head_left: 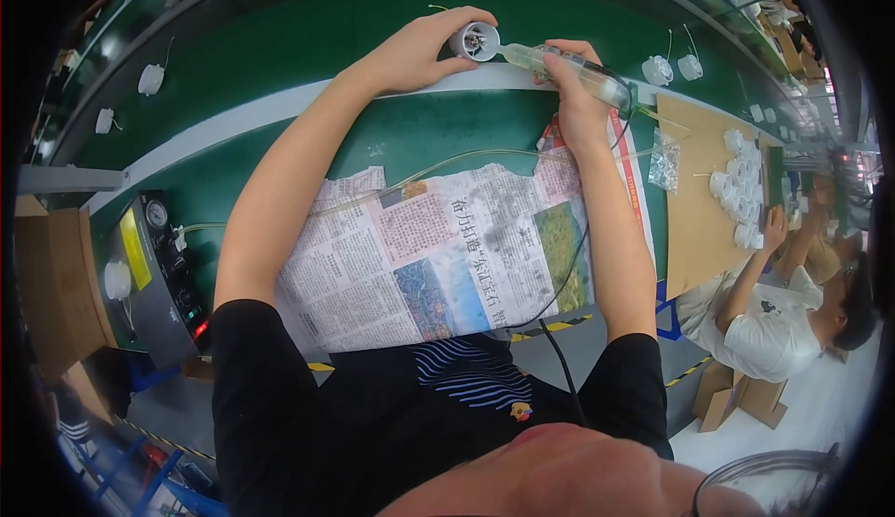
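Note:
My left hand [433, 48] is closed around a small round white housing [462, 42], whose open end with small parts inside faces right. In my right hand [576, 83] is a clear dispensing syringe [597, 79], held tilted. Its tapered tip [508, 51] points into or right beside the housing's opening; whether it touches cannot be made out. A thin clear hose [438, 165] crosses the bench toward a black dispenser box [158, 265] with a round gauge at my left. A dark cable hangs from the syringe's rear end.
Newspaper [438, 265] covers the near bench. Several white round housings [741, 186] stand on cardboard [695, 200] at right, beside a small clear bag [664, 161]. Other housings with wires [657, 70] sit along the green belt [280, 41]. A co-worker [774, 317] is at the right.

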Tool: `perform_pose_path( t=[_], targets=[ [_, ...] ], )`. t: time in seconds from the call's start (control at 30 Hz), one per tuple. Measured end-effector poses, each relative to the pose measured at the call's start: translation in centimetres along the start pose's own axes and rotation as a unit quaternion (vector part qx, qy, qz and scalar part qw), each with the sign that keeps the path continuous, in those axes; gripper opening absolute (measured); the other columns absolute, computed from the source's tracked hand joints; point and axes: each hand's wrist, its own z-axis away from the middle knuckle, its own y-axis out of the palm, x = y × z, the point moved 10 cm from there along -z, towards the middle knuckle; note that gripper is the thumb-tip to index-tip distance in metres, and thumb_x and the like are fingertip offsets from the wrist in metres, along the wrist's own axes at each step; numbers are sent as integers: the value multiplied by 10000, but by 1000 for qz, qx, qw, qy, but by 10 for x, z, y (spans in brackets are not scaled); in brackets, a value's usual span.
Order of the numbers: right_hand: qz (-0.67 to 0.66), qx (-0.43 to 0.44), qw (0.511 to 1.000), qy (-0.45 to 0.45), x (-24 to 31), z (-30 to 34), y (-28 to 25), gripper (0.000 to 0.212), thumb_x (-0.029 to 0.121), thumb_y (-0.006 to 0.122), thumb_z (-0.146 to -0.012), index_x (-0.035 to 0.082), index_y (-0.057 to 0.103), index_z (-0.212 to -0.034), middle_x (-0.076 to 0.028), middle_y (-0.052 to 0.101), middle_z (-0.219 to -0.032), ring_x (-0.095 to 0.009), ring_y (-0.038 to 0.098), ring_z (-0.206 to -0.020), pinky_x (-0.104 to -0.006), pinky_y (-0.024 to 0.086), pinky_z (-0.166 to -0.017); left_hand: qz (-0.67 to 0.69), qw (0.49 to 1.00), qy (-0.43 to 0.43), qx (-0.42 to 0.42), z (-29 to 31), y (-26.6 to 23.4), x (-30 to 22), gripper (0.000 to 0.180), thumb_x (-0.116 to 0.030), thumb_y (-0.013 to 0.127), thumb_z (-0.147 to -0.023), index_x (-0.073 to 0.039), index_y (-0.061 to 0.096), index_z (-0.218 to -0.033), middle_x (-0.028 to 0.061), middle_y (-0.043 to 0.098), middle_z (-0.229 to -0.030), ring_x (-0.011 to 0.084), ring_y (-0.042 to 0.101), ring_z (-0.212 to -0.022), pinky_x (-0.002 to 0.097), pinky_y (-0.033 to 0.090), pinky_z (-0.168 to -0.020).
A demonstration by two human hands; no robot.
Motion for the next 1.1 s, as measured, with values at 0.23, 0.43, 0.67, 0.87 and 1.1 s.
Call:
perform_pose_path(
  t=[0.23,0.43,0.67,0.87,1.1],
  targets=[
    [24,-9,1000,-6,5,1,2,239,144,698,-941,18,637,-1134,-95,682,-1024,-160,653,-863,-283,518,-853,-1,1000,-17,10,1,3,4,565,-136,767,-880,-186,540,-1395,115,650,-1309,320,635,-1210,392,518,-1053],
    [37,-10,999,-9,6,0,1,237,139,700,-940,19,635,-1134,-92,685,-1024,-160,656,-871,-284,519,-852,-4,1000,-16,16,0,5,5,576,-142,765,-883,-196,528,-1405,117,651,-1311,325,640,-1206,398,524,-1045],
    [51,-5,999,-4,4,2,1,249,149,705,-937,20,629,-1137,-92,680,-1033,-160,652,-877,-288,520,-849,3,1000,-12,13,1,2,3,561,-129,751,-883,-193,527,-1393,121,655,-1293,332,646,-1186,396,525,-1032],
    [4,-13,1000,1,1,-1,-3,268,196,702,-941,35,626,-1141,-93,658,-1047,-168,640,-900,-297,516,-836,-73,990,-67,-99,3,-17,18,493,-103,716,-893,-180,554,-1352,113,628,-1282,333,615,-1191,400,515,-1030],
    [4,-53,998,-26,4,0,-17,249,216,677,-958,42,629,-1130,-85,646,-1039,-171,623,-924,-301,503,-820,-364,882,-2,-300,19,-56,-27,459,-97,703,-861,-182,597,-1300,123,522,-1399,320,517,-1281,419,454,-1042]
  ],
)
